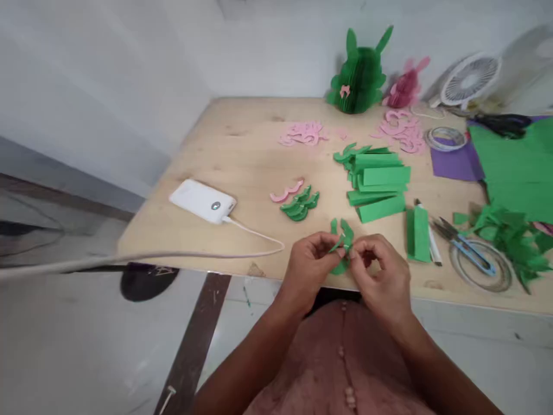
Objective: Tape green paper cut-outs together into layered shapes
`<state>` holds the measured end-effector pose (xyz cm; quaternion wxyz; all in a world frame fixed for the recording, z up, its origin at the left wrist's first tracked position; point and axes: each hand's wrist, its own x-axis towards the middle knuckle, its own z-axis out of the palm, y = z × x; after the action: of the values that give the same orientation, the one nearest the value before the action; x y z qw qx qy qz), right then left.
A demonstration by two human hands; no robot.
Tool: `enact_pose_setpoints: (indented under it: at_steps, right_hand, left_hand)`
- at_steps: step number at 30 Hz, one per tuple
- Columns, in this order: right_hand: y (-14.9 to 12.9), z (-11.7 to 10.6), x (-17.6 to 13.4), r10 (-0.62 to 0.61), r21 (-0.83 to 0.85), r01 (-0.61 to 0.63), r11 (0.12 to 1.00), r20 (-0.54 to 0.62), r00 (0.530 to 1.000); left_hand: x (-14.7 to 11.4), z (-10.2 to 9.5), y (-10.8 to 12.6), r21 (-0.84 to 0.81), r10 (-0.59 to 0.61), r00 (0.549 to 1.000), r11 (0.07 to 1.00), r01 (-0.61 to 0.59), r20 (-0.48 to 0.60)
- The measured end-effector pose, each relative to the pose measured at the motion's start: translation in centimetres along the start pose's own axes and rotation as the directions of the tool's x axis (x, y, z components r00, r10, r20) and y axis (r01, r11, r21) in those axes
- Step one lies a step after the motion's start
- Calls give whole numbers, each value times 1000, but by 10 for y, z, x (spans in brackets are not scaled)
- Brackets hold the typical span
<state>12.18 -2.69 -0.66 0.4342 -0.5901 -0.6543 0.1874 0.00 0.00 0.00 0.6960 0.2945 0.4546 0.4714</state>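
Between my two hands, close to the table's front edge, is a small green paper cutout (347, 231) with curved pieces sticking up. My left hand (311, 259) pinches it from the left, fingers closed. From the other side my right hand (380, 268) grips it between thumb and fingertip; part of the paper is hidden behind the fingers. Just beyond them lie scalloped green paper pieces (299, 206) and a wavy pink paper strip (287, 191). Folded green paper strips (382, 177) are piled farther back to the right.
A white power bank (202, 200) with a cable lies left. To the right are a marker (434, 245), scissors (469, 248) on a tape roll, and green scraps (505, 236). Pink cutouts (305, 133), a green paper figure (359, 80) and a fan (470, 79) stand behind.
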Motion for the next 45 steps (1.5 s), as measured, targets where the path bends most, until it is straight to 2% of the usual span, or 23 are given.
enact_pose_setpoints:
  at_steps: [10, 45]
  right_hand:
    - [-2, -1, 1, -74, -72, 71, 995, -39, 996]
    - [0, 1, 2, -71, -109, 65, 992, -51, 996]
  left_hand:
    - [-2, -2, -1, -13, -1, 1000, 1000, 1, 12]
    - [-3, -1, -3, 43, 29, 999, 999, -28, -18]
